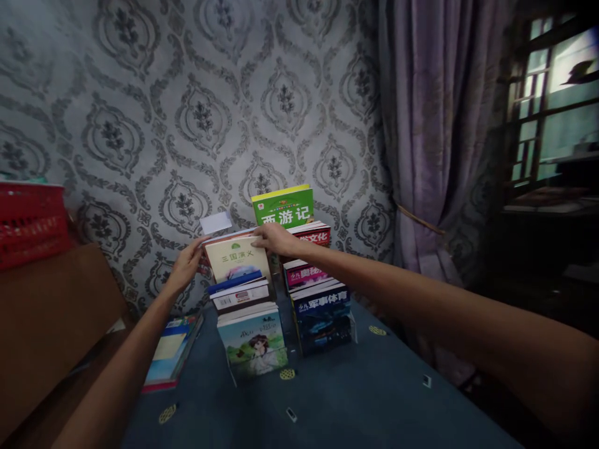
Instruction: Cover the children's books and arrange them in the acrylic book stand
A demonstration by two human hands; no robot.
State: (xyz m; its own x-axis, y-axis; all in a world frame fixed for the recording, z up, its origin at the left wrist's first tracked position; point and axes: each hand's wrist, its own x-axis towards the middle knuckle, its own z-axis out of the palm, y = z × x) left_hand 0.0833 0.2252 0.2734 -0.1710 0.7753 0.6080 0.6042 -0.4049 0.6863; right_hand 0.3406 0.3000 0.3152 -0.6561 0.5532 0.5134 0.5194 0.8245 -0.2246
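Note:
A cream book (236,259) with a landscape on its lower cover stands in the left row of books, leaning slightly back. My right hand (275,240) is closed at its upper right corner, thumb in front and fingers behind. At the left edge of the same book and the ones just behind it, my left hand (187,265) is closed, its fingertips partly hidden. A blue-spined book (234,282) and a book with a barcode (241,297) stand before it. Foremost in this row is a book with a girl on its cover (255,346).
To the right, a second row holds a dark blue book (322,318), a pink-banded book (306,274) and a green book (283,207). Flat books (171,352) lie at left beside a cardboard box (56,324) and red basket (32,224). A patterned wall rises behind the blue tabletop (365,399).

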